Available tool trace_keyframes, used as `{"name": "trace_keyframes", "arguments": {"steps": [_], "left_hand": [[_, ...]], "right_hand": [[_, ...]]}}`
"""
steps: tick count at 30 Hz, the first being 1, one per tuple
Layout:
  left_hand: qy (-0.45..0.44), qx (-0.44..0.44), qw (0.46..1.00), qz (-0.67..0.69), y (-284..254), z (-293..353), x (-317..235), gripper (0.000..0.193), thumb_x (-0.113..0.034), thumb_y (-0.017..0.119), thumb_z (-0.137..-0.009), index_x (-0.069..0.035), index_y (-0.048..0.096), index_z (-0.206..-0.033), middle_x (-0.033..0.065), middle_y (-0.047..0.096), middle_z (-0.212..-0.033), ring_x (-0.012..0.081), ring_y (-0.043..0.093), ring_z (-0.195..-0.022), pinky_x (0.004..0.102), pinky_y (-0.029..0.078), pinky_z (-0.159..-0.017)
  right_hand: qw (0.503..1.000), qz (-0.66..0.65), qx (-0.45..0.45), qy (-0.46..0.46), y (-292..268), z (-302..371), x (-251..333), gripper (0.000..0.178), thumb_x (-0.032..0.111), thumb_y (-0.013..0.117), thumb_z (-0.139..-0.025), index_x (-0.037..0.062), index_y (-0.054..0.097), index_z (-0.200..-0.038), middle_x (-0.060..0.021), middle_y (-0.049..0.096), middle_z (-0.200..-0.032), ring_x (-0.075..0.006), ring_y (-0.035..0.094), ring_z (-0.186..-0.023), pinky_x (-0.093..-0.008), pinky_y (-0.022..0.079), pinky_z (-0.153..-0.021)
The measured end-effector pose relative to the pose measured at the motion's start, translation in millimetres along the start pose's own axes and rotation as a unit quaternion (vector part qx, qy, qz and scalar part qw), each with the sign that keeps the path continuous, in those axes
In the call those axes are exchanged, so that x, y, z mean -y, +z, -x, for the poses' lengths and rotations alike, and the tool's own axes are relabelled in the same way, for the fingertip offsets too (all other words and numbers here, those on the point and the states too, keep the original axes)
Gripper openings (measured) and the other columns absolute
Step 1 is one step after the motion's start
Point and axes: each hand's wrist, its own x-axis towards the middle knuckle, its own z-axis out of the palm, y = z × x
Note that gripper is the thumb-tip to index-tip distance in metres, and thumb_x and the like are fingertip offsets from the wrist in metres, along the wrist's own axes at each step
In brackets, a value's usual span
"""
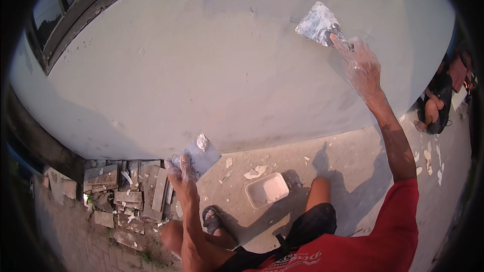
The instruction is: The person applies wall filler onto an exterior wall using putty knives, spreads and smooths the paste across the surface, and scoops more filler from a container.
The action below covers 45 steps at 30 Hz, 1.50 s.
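Note:
My right hand (364,68) is raised to the pale wall (201,70) and closed round a putty knife. The wide blade of this putty knife (317,24) is smeared with white and lies at or close to the wall; I cannot tell if it touches. Lower down on the left, my left hand (182,177) grips a second flat-bladed putty knife (205,159), thumb on top. A small lump of white putty (202,142) sits near its far edge. White residue coats the fingers of both hands.
A white plastic tub (256,195) with pale paste stands on the ground before my knees. Broken boards and tiles (136,196) lie in a heap at left. White flakes (255,172) litter the ground. At far right another person (434,106) sits. Dark window frames (75,12) edge the wall.

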Motion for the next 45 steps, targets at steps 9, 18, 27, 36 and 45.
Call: {"name": "trace_keyframes", "arguments": {"steps": [9,18,27,36,45], "left_hand": [[0.003,0.020,1.000,0.013,-18,1,6,0.019,-0.019,0.057,-0.098,-0.002,0.049,-0.104,0.0013,0.053,-0.091,0.0083,0.048,-0.083,0.0241,0.043,-0.075],[-0.026,0.042,0.999,-0.014,29,9,-10,0.020,-0.022,0.056,-0.099,-0.006,0.046,-0.092,-0.0029,0.045,-0.079,0.0050,0.040,-0.070,0.0205,0.037,-0.062],[0.108,-0.014,0.991,-0.083,60,28,-32,0.022,-0.023,0.053,-0.101,-0.004,0.044,-0.096,-0.0030,0.042,-0.079,0.0056,0.037,-0.070,0.0218,0.035,-0.059],[0.094,-0.028,0.990,-0.103,7,6,4,0.020,-0.023,0.053,-0.101,-0.004,0.046,-0.099,-0.0016,0.045,-0.083,0.0070,0.040,-0.075,0.0234,0.037,-0.065],[0.048,0.007,0.997,-0.060,16,8,5,0.019,-0.020,0.056,-0.099,-0.005,0.045,-0.096,-0.0013,0.045,-0.083,0.0054,0.040,-0.072,0.0209,0.036,-0.059]], "right_hand": [[0.990,0.072,0.105,0.054,11,44,-12,0.063,0.003,0.061,-0.080,0.0263,0.052,-0.138,-0.0026,0.051,-0.091,-0.0203,0.054,-0.080,-0.0342,0.047,-0.059],[0.745,-0.570,0.319,0.134,-83,80,159,0.042,0.003,0.062,-0.085,0.0094,0.062,-0.127,-0.0095,0.059,-0.088,-0.0206,0.059,-0.075,-0.0314,0.047,-0.067],[0.881,-0.406,0.243,-0.025,-84,81,184,0.049,0.006,0.064,-0.078,0.0129,0.061,-0.127,-0.0081,0.048,-0.086,-0.0246,0.056,-0.080,-0.0397,0.048,-0.066],[0.908,-0.374,0.090,0.167,-74,-1,82,0.054,0.001,0.061,-0.081,0.0151,0.057,-0.133,-0.0061,0.050,-0.087,-0.0222,0.057,-0.075,-0.0375,0.050,-0.061],[0.991,0.008,-0.106,-0.084,-30,-138,39,0.051,0.004,0.066,-0.082,0.0237,0.062,-0.129,-0.0042,0.056,-0.094,-0.0185,0.056,-0.088,-0.0364,0.048,-0.068]]}}
